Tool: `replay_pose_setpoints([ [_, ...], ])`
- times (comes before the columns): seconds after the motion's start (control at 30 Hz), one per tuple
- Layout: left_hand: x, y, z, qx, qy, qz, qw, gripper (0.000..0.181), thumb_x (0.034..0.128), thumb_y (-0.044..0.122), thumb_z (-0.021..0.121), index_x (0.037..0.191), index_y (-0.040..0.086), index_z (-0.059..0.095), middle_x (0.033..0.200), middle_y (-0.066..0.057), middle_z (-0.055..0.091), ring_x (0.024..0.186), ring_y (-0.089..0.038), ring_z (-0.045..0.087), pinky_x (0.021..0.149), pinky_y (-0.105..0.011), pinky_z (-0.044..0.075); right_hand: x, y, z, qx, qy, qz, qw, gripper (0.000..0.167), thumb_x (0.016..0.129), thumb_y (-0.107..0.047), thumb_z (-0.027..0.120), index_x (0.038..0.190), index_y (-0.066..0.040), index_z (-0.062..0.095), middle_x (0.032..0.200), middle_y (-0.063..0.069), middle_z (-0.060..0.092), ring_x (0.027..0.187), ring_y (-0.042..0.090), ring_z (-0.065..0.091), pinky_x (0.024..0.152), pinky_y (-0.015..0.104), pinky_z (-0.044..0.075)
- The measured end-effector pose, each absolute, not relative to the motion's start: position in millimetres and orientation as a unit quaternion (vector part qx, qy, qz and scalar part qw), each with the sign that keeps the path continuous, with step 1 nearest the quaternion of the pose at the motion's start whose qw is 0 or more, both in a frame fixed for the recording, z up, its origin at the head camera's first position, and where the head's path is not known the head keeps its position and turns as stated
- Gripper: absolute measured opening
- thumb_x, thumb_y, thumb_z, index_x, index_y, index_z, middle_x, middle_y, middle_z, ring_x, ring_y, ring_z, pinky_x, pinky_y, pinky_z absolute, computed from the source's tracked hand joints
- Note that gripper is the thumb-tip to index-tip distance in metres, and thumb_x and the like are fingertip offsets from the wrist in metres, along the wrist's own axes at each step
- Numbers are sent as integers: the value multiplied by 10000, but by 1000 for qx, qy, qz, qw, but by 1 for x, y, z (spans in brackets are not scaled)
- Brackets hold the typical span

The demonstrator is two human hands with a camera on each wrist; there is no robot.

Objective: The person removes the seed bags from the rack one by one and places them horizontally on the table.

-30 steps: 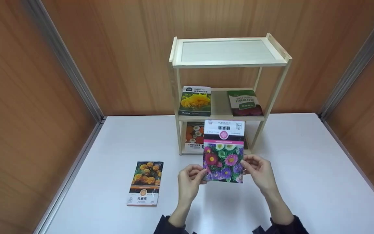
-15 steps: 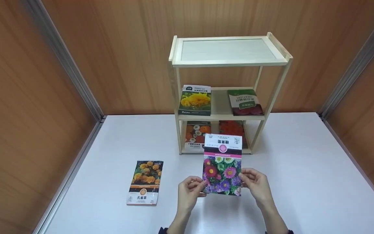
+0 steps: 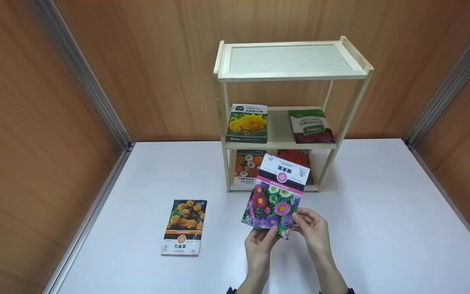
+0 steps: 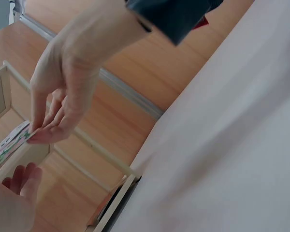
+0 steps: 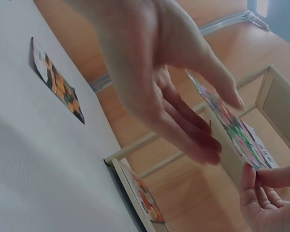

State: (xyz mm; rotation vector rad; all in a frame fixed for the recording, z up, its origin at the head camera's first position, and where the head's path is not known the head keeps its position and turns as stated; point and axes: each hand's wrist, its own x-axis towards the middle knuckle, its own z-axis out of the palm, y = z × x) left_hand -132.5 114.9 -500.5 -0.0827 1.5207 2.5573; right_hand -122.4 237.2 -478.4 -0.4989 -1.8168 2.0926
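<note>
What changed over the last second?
The pink-banded packet turned clockwise, its top leaning right. The left hand moved off the packet's left edge, rightward to its bottom edge. The right hand still pinches its right edge; the orange-flower packet and shelf stayed put.

On a white counter (image 3: 382, 220), a packet of orange flowers (image 3: 184, 226) lies face up, near the front left of a standing three-tiered wooden shelf (image 3: 292, 76). The middle tier (image 3: 278, 127) bears a yellow-flower packet (image 3: 247, 123) and a green-topped packet (image 3: 311, 125); below sit an orange-and-white-flower packet (image 3: 246, 166) and, partly hidden, what appears to be a red-flower packet (image 3: 295, 156).
</note>
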Motion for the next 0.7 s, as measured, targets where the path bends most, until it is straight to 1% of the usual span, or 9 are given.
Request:
replay_pose_setpoints([
  [0.03,-131,119,-500,-36,505,859,70,509,777,150,674,1155,-110,456,1053,-180,588,957,-249,589,788,-316,481,-124,237,-485,-167,-631,738,173,251,842,-43,587,1001,136,512,829,174,610,719,207,606,628,287,517],
  [0.17,-127,128,-501,-64,494,866,31,409,788,95,654,1111,-106,503,1004,-184,611,891,-228,614,748,-315,497,-136,246,-534,-96,-602,764,209,207,849,-75,587,998,66,559,868,181,622,747,241,615,625,299,519],
  [0.23,-127,129,-501,-74,498,864,21,369,789,80,649,1084,-103,526,973,-183,625,843,-218,628,723,-311,505,-137,246,-540,-85,-601,766,211,220,849,-94,592,1002,61,557,881,190,619,758,255,614,636,313,519],
  [0.27,-128,129,-501,-75,500,863,17,352,788,73,648,1070,-104,535,960,-185,630,823,-216,632,712,-310,509,-136,244,-538,-82,-603,765,209,220,853,-97,587,1004,58,554,883,185,618,761,247,613,643,311,519],
  [0.33,-129,127,-502,-73,506,859,11,320,786,61,645,1042,-107,551,938,-188,637,795,-216,639,693,-306,513,-131,237,-519,-101,-614,757,198,245,850,-90,589,1006,88,528,879,194,610,757,244,608,656,320,518],
  [0.4,-131,122,-502,-61,517,854,11,297,783,49,644,1018,-113,560,925,-190,640,785,-221,643,682,-304,515,-124,229,-495,-127,-630,746,173,264,850,-87,586,1005,109,501,875,186,604,760,227,606,683,326,516],
  [0.5,-135,113,-502,-37,537,843,18,278,780,41,645,994,-119,571,908,-191,643,775,-233,646,665,-302,517,-120,231,-478,-129,-642,744,133,245,860,-51,561,1026,108,480,881,147,603,770,186,606,707,306,511],
  [0.6,-140,102,-499,-15,559,828,39,273,772,40,653,983,-118,582,892,-191,646,758,-244,648,649,-304,520,-121,240,-469,-118,-647,747,98,273,859,-42,559,1085,82,469,913,153,610,786,202,613,725,314,507],
  [0.7,-145,89,-495,1,580,811,79,273,766,39,659,991,-102,590,894,-178,650,753,-234,648,644,-298,521,-124,255,-464,-99,-656,744,82,371,854,-69,576,1185,40,447,981,185,608,809,244,615,730,334,506],
])
